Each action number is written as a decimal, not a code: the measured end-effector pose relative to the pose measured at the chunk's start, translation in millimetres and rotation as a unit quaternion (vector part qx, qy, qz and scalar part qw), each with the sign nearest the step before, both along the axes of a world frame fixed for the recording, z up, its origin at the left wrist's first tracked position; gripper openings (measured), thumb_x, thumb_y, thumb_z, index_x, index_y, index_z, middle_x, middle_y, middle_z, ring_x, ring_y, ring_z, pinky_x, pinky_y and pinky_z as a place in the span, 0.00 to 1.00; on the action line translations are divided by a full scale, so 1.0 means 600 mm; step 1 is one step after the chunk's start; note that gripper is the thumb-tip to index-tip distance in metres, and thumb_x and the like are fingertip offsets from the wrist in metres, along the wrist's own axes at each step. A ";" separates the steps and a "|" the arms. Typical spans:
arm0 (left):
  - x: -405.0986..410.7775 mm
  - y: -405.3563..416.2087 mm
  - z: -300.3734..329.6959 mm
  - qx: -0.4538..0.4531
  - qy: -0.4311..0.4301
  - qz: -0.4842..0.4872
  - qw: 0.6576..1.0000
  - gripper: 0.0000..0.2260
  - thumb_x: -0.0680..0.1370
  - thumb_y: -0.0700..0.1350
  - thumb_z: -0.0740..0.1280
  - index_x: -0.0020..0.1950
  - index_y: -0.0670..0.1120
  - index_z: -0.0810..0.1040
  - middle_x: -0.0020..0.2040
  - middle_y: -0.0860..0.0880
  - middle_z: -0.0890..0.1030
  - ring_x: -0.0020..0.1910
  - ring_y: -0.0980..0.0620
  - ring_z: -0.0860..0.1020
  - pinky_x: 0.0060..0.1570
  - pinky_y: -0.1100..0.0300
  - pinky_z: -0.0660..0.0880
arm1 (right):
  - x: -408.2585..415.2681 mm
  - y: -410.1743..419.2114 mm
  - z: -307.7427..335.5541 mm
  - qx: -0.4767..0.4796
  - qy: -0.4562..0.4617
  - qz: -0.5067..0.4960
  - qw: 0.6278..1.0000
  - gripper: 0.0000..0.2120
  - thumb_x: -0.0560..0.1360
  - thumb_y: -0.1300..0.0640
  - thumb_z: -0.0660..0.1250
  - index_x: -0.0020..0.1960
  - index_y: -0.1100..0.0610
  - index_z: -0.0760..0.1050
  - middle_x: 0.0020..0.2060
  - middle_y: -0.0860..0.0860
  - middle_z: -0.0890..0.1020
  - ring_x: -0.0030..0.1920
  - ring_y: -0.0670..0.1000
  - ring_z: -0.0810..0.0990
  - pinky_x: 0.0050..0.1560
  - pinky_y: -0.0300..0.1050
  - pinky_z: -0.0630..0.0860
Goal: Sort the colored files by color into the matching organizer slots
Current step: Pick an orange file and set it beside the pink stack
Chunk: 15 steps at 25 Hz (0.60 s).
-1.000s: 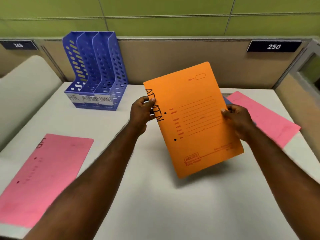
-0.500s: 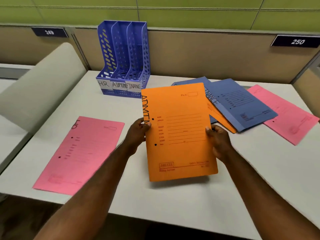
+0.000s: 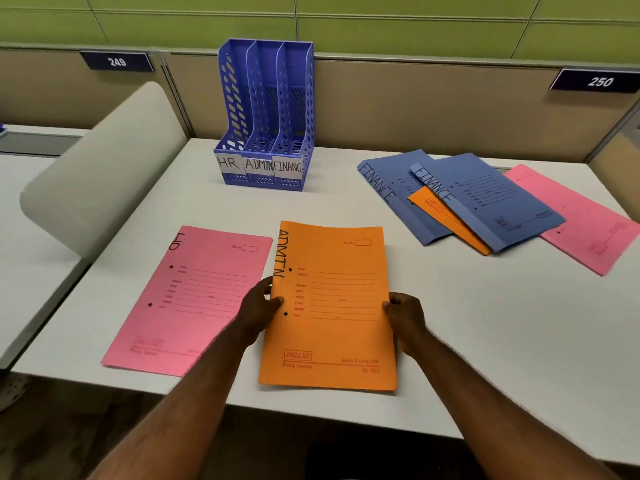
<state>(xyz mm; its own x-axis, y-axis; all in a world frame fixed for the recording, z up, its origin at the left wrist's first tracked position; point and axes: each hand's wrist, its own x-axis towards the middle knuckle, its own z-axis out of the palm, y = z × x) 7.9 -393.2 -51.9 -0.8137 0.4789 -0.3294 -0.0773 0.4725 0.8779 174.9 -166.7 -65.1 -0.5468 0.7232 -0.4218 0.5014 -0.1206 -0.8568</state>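
Orange ADMIN file (image 3: 332, 306) pinched btwn left hand (image 3: 258, 311) & right hand (image 3: 407, 318), thumbs on top.

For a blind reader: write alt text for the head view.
Both hands, left hand and right hand, hold an orange ADMIN file by its edges over a white desk, a blue three-slot organizer behind it.

Both bare forearms reach forward from the lower edge of the view and draw closer toward the hands. The left hand (image 3: 258, 311) pinches the left edge of the orange file (image 3: 332, 306), thumb on top. The right hand (image 3: 405, 318) grips its right edge, fingers curled, thumb on the cover.
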 end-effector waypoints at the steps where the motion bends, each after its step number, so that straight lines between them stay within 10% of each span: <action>1: -0.003 -0.007 -0.004 -0.006 0.000 -0.001 1.000 0.18 0.80 0.38 0.62 0.69 0.49 0.70 0.59 0.45 0.76 0.59 0.41 0.76 0.56 0.45 0.76 | 0.001 -0.008 -0.004 0.007 -0.009 0.007 1.000 0.12 0.76 0.64 0.61 0.47 0.54 0.82 0.45 0.54 0.84 0.48 0.56 0.82 0.53 0.55 0.80; 15: -0.034 -0.025 -0.028 -0.111 0.068 -0.032 0.991 0.16 0.76 0.39 0.69 0.62 0.39 0.75 0.59 0.41 0.80 0.57 0.41 0.79 0.60 0.42 0.75 | -0.008 -0.024 -0.033 0.165 -0.117 0.092 0.975 0.14 0.69 0.59 0.75 0.53 0.60 0.79 0.48 0.55 0.83 0.47 0.52 0.79 0.50 0.42 0.75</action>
<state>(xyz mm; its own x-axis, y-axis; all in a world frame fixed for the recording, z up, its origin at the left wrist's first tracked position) -12.4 -408.5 -68.9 -0.8280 0.4590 -0.3221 0.0712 0.6558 0.7516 170.1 -181.0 -84.8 -0.5968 0.7392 -0.3121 0.6753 0.2525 -0.6930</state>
